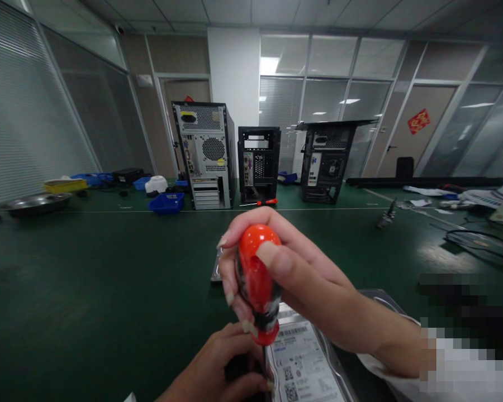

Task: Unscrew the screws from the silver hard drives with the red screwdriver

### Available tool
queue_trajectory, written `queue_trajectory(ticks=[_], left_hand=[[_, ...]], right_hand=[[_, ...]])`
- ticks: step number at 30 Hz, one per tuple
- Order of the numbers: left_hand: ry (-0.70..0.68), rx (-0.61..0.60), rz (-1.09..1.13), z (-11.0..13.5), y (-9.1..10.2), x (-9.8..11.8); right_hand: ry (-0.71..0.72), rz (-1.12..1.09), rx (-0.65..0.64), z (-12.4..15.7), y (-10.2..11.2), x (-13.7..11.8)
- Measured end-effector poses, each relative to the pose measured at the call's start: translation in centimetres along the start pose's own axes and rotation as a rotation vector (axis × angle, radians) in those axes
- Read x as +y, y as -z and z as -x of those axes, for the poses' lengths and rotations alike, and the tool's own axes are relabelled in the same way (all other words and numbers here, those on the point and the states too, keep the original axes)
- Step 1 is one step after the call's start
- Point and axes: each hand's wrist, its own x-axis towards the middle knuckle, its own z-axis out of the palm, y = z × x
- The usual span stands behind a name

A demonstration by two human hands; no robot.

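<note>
Green table [109,268] across scene. Right hand [302,268]: forearm in from near right, angled far-left, fingers curled, thumb laid along front. Left hand [230,357]: in from near left, lower, fingers bent. Hard drive [304,363]: near, right of centre, label up, left hand at its left edge, grip can't tell. Red screwdriver [260,285]: handle roughly upright, clasped in right hand.

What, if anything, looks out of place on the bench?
The flat black panel atop the right-hand computer tower looks odd: it juts past the tower's right side instead of sitting flush. Whether it's loose, I can't tell.
</note>
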Motion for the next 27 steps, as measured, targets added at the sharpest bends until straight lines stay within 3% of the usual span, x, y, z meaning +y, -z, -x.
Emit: queue_trajectory(ticks=[5, 19, 27], left_hand=[[-0.012, 0.055, 0.063, 0.62, -0.17, 0.67], [-0.018, 0.02, 0.141, 0.28, 0.17, 1.08], [-0.011, 0.027, 0.113, 0.25, -0.13, 0.24]], right_hand=[[-0.007, 0.012, -0.019, -0.09, -0.31, -0.19], [0.027, -0.053, 0.019, -0.1, 0.17, 0.23], [-0.005, -0.014, 0.017, -0.14, 0.46, 0.23]])
